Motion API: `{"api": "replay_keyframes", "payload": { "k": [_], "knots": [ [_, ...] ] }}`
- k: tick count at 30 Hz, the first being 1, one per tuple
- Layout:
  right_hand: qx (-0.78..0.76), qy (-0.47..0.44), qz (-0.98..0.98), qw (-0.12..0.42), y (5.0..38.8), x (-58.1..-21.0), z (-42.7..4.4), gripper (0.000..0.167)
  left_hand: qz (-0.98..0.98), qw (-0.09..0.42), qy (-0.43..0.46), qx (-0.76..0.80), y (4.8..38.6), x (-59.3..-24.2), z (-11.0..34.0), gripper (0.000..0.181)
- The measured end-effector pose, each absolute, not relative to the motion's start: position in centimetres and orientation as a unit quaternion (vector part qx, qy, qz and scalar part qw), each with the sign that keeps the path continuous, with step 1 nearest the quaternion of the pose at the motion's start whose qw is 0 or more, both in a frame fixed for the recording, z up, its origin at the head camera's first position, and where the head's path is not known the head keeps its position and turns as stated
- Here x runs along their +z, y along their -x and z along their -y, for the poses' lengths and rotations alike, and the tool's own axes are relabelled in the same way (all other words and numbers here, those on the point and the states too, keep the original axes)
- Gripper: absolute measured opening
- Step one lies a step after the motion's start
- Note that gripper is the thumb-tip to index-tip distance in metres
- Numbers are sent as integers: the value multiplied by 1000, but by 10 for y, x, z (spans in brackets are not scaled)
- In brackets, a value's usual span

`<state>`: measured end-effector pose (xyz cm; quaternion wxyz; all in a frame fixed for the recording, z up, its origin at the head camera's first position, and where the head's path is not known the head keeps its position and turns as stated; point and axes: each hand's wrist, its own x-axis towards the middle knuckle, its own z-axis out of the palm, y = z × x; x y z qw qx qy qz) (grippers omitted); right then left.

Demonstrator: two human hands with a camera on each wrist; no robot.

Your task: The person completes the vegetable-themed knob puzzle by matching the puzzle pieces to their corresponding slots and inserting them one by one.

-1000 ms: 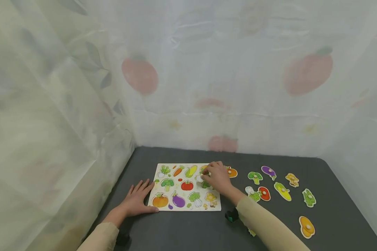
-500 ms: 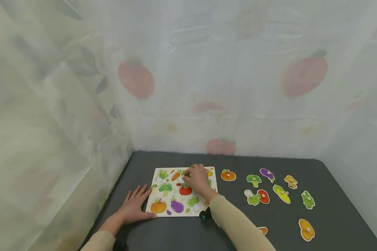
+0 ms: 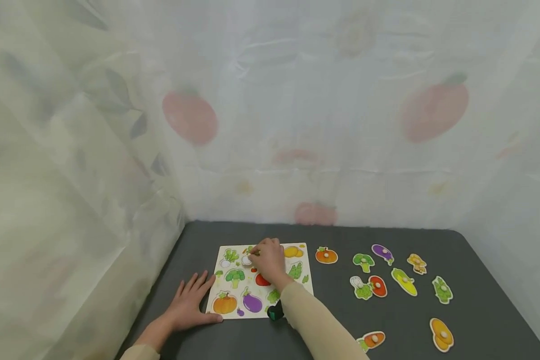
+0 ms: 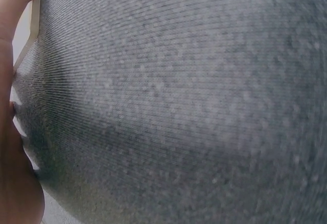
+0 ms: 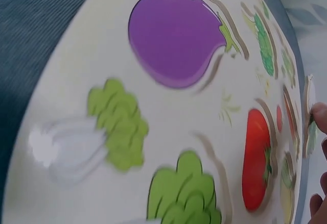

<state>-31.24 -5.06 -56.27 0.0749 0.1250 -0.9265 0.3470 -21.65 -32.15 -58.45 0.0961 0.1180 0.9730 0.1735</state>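
A white vegetable puzzle board point(image 3: 234, 314) lies on the dark table, with recessed pictures such as an eggplant point(image 5: 176, 35) and a tomato point(image 5: 255, 157). My right hand point(image 3: 270, 262) pinches a radish puzzle piece point(image 3: 246, 260), white with green leaves, over the board's upper left part. In the right wrist view that piece point(image 5: 308, 122) is seen edge-on, raised off the board. My left hand point(image 3: 186, 306) lies spread at the board's left edge, thumb at the lower corner. The left wrist view catches only part of that hand point(image 4: 18, 147) and the board's edge.
Several knobbed pieces lie to the right: a pumpkin point(image 3: 326, 255), broccoli point(image 3: 363, 261), eggplant point(image 3: 382, 253), corn point(image 3: 404, 281), and a tomato point(image 3: 378, 286) touching a cabbage point(image 3: 361, 288). A carrot piece point(image 3: 372, 340) is partly behind the right sleeve. Curtains point(image 3: 315, 125) rise behind the table.
My right hand has carried the radish piece leftward across the board, from its upper right to its upper left. My left hand has kept its place at the board's edge.
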Motion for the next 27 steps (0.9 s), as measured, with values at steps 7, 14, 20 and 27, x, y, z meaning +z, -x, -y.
{"api": "replay_keyframes", "payload": {
  "k": [7, 14, 20, 27],
  "knots": [
    [312, -142, 935, 91, 317, -571, 73, 10, -970, 105, -112, 190, 212, -585, 323, 118],
    [296, -130, 941, 96, 325, -573, 89, 10, -967, 97, -121, 201, 211, -579, 321, 114],
    [289, -137, 943, 96, 323, -578, 98, 12, -968, 92, -119, 200, 209, -576, 320, 115],
    [269, -141, 948, 98, 323, -581, 106, 15, -969, 96, -115, 195, 211, -579, 321, 117]
  ]
}}
